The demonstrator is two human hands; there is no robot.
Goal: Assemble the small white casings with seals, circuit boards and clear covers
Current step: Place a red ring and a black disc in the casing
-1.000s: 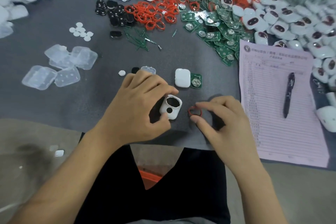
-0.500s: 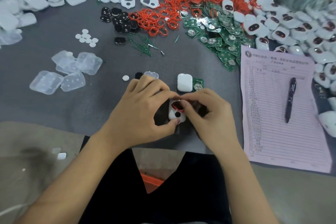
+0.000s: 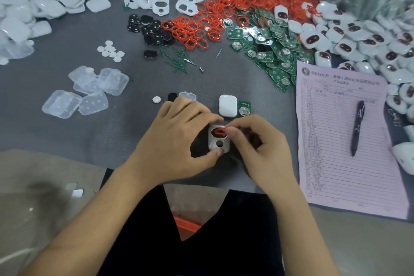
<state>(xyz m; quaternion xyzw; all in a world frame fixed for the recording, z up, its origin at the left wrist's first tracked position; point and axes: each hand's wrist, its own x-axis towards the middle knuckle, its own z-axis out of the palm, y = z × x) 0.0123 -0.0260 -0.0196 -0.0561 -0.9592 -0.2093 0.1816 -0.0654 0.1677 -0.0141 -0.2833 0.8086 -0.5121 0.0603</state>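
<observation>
- Pink form [image 3: 349, 141] at the bench's right edge: header in Chinese characters, too blurred to read reliably; pen [image 3: 358, 127] on it shows an "A".
- Left hand [image 3: 179, 141] grips the white casing [image 3: 218, 141] near the bench's front edge, thumb and fingers curled round it.
- Right hand [image 3: 262, 148], apart a second ago, now pinches the red seal [image 3: 218, 131] into the casing's upper opening. Seal looks partly seated; board and cover not yet fitted.

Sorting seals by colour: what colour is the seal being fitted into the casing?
Red seal, clearest in the head view.
</observation>
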